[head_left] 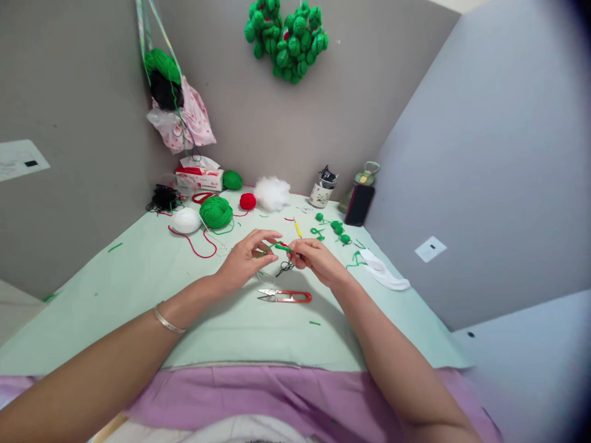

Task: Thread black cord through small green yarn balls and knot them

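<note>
My right hand (311, 255) is closed, pinching a small green crochet piece (282, 247) with a bit of red on it. Just to its left, my left hand (249, 255) has its thumb and forefinger apart, while green yarn (264, 250) runs from the piece into its curled fingers. Black yarn (285, 267) and a thin white strand (266, 279) hang or lie below the hands. Nearer me lie thread snips (295, 296) with an orange handle. A yellow-handled crochet hook (298, 229) rests on the table beyond my right hand.
Behind my left hand are green yarn (216, 212), white yarn (185, 220), a red ball (248, 201), white stuffing (272, 194) and a tissue box (199, 178). Small green crochet pieces (337, 227), white fabric (385, 274), a phone (359, 205) and a cup (322, 192) stand or lie right.
</note>
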A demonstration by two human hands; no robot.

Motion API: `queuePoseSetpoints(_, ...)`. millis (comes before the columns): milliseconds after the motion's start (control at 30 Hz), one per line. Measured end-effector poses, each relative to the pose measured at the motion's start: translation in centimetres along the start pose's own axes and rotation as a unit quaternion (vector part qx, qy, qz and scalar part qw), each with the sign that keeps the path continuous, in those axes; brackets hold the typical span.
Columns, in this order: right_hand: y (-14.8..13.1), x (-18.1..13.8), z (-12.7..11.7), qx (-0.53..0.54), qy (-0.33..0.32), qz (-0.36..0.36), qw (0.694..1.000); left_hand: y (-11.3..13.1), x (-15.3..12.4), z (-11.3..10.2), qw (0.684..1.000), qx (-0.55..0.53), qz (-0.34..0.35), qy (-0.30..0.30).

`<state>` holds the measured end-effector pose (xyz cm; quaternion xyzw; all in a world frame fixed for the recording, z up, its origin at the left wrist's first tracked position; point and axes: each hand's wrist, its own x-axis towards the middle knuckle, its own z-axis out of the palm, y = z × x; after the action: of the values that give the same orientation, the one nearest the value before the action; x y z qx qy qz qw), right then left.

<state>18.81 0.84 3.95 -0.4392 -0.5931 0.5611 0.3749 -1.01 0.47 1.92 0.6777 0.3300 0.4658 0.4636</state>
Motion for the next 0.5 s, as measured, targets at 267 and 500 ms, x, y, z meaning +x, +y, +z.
queuePoseSetpoints(267, -0.01, -0.12, 0.26, -0.022, -0.016, -0.041, 0.999, -0.02, 0.09, -0.27, 0.998, -0.044, -0.036, 0.005)
queuePoseSetpoints(500, -0.52, -0.75, 0.73, -0.177, 0.097, -0.178, 0.963, -0.42, 0.69, -0.53, 0.980, -0.157, -0.116, 0.033)
